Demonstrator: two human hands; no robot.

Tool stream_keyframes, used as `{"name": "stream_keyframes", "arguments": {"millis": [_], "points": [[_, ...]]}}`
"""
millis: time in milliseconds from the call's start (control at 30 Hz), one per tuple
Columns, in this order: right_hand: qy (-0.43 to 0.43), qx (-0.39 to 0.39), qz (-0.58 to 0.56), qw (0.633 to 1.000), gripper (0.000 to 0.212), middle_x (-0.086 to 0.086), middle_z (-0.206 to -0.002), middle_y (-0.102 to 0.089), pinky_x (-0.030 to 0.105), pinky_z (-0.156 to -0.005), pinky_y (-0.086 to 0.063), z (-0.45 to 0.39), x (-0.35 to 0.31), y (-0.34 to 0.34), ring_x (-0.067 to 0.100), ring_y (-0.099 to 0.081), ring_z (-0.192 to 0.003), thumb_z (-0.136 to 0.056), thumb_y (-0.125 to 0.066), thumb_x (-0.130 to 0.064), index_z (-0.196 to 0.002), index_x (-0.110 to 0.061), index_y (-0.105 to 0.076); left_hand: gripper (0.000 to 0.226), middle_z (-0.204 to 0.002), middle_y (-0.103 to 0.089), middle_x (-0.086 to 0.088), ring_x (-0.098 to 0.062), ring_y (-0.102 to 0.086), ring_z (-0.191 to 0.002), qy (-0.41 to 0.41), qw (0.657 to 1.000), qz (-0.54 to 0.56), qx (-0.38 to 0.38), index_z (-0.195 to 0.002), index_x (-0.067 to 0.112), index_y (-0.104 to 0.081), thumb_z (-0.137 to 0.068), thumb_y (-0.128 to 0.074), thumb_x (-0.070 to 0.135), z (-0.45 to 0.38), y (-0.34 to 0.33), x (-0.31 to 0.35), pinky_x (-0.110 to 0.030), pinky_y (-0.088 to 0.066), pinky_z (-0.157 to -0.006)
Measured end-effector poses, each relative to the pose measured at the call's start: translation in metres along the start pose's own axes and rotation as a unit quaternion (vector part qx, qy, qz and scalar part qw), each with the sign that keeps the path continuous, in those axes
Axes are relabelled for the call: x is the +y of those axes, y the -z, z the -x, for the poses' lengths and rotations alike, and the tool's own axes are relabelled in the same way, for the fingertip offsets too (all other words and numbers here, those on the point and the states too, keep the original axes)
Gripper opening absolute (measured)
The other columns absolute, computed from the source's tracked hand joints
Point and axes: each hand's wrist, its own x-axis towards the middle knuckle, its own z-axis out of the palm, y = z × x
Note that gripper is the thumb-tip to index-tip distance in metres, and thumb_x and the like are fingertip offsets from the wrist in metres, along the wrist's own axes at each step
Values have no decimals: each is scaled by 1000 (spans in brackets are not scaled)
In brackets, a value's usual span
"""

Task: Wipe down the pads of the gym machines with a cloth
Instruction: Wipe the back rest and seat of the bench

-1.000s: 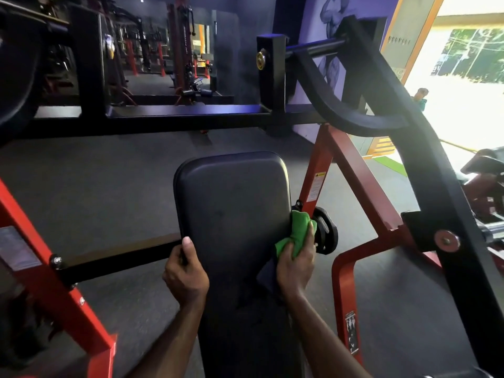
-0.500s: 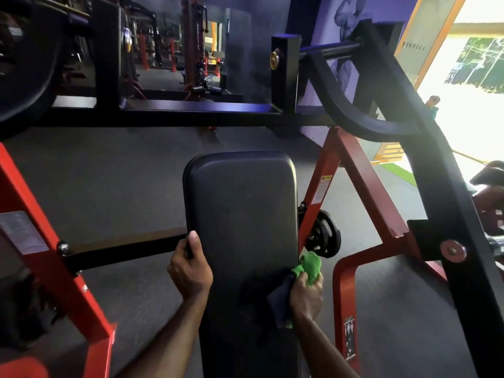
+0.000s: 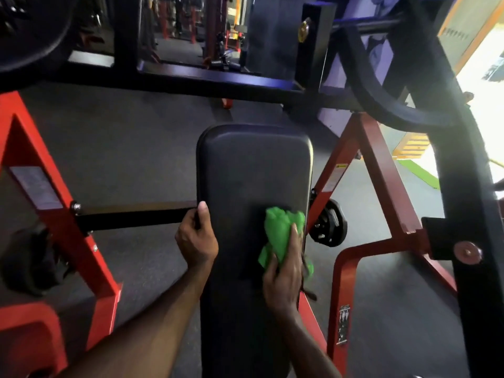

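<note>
A long black pad (image 3: 253,170) of a gym machine runs away from me in the middle of the view. My left hand (image 3: 195,238) grips the pad's left edge, thumb on top. My right hand (image 3: 283,276) holds a bunched green cloth (image 3: 281,230) and presses it on the right half of the pad's top face. Part of the cloth hangs over the pad's right edge under my hand.
Red frame legs (image 3: 381,170) stand on both sides of the pad, with a black crossbar (image 3: 131,214) on the left. A black weight plate (image 3: 330,226) sits just right of the pad. Black beams (image 3: 218,83) cross ahead. Dark rubber floor (image 3: 122,137) lies all around.
My right hand has brought the cloth from the pad's right side edge up onto its top face, moving left and forward. My left hand keeps its grip on the left edge.
</note>
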Motion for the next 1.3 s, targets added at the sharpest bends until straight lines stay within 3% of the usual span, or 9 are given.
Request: {"name": "stream_keyframes", "arguments": {"millis": [100, 333, 467, 633, 767, 933, 1067, 1200, 1300], "points": [[50, -21, -2, 999, 72, 4, -174, -6, 11, -120, -23, -6, -22, -15, 21, -17, -159, -101, -56, -4, -164, -18, -24, 61, -67, -62, 4, -14, -56, -65, -4, 1000, -1, 1, -82, 16, -69, -99, -39, 67, 2, -1, -4, -30, -41, -63], [297, -171, 66, 937, 69, 3, -158, -49, 49, -108, -46, 61, 34, 2, 29, -47, -144, -92, -67, -20, -155, -35, -44, 64, -74, -69, -5, -32, -65, -76, -28, 1000, 7, 4, -82, 15, -68, -97, -38, 70, -3, -5, -11, -36, -46, -65], [63, -86, 52, 993, 59, 6, -131, -54, 44, -96, -50, 55, 20, -14, 27, -55, -117, -87, -64, -33, -146, -26, -55, 63, -82, -73, -5, -27, -67, -83, -10, 1000, 10, 23, -91, 15, -73, -95, -40, 69, -9, -4, -10, -31, -44, -68], [243, -264, 80, 930, 62, 7, -127, -50, 38, -75, -54, 97, 23, -16, 30, -59, -107, -91, -60, -43, -149, -35, -39, 63, -78, -71, -3, -28, -64, -81, -3, 1000, 6, 13, -83, 16, -69, -94, -39, 70, 1, -1, -12, -30, -35, -65], [17, -77, 15, 997, 60, 13, -134, -50, 44, -99, -45, 68, 7, -23, 32, -51, -119, -84, -56, -20, -144, -26, -56, 64, -78, -70, -6, -31, -64, -81, -2, 1000, 1, 15, -82, 14, -68, -95, -40, 70, -6, -4, -12, -34, -40, -66], [213, -204, 66, 953, 74, 12, -139, -45, 48, -88, -55, 66, 13, -6, 32, -50, -119, -82, -69, -14, -150, -33, -47, 62, -77, -70, -8, -28, -63, -79, -19, 1000, 2, 12, -83, 14, -69, -96, -40, 68, -2, 0, -18, -28, -35, -66], [27, -94, 29, 995, 68, 9, -136, -46, 47, -95, -53, 40, 2, -8, 29, -52, -119, -83, -59, -20, -150, -28, -50, 63, -77, -69, -9, -29, -62, -79, -24, 1000, -2, 12, -83, 12, -68, -97, -40, 66, -2, 0, -14, -27, -32, -65], [155, -248, 35, 956, 69, 10, -144, -43, 49, -92, -56, 88, -3, -8, 32, -53, -125, -93, -54, -35, -156, -44, -29, 65, -79, -70, -10, -31, -63, -82, -32, 999, -1, 9, -86, 13, -70, -97, -38, 68, 0, 3, -18, -29, -34, -66], [80, -122, 29, 989, 70, 11, -133, -48, 45, -91, -55, 55, 19, 0, 25, -54, -116, -90, -61, -24, -155, -37, -39, 59, -68, -63, -2, -26, -60, -74, -20, 1000, 3, -3, -78, 17, -63, -97, -39, 68, -1, 0, -10, -28, -32, -63]]}}
